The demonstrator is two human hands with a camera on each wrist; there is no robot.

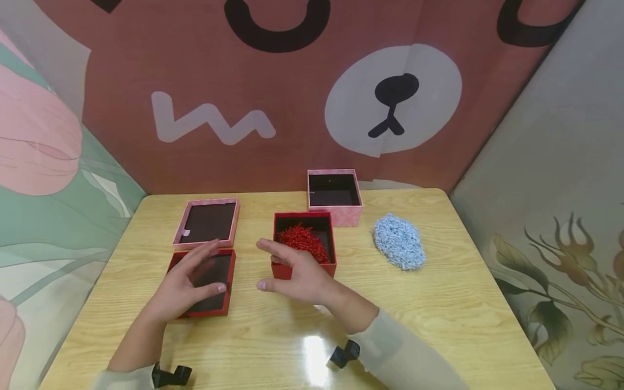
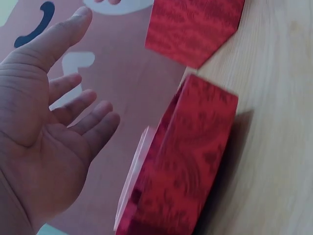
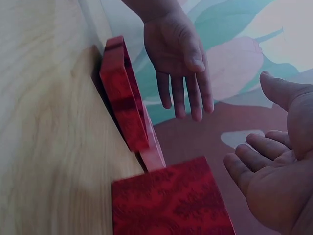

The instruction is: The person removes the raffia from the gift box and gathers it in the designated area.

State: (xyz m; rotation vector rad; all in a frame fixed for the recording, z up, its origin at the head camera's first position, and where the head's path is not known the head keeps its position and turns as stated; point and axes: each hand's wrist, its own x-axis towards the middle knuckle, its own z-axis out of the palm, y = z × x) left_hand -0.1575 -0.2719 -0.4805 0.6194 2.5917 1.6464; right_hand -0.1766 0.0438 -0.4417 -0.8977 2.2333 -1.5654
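My left hand (image 1: 177,292) hovers over the shallow red lid (image 1: 231,281), holding nothing, its fingers and thumb spread apart. In the left wrist view this hand (image 2: 54,127) shows a bare palm beside the patterned red lid (image 2: 190,156). To its right, my right hand (image 1: 302,276) is in front of and above the red box (image 1: 330,268), hiding part of its front. Nothing is in the right hand (image 3: 279,181), whose fingers are extended in the right wrist view. Red shredded paper (image 1: 302,241) lies inside the red box.
A pink box (image 1: 341,215) stands behind the red box, its dark inside showing. Behind the red lid lies a pink lid (image 1: 235,222). A clump of light blue shredded paper (image 1: 398,242) rests on the wooden table (image 1: 419,325) at right. Printed cloth walls surround the table.
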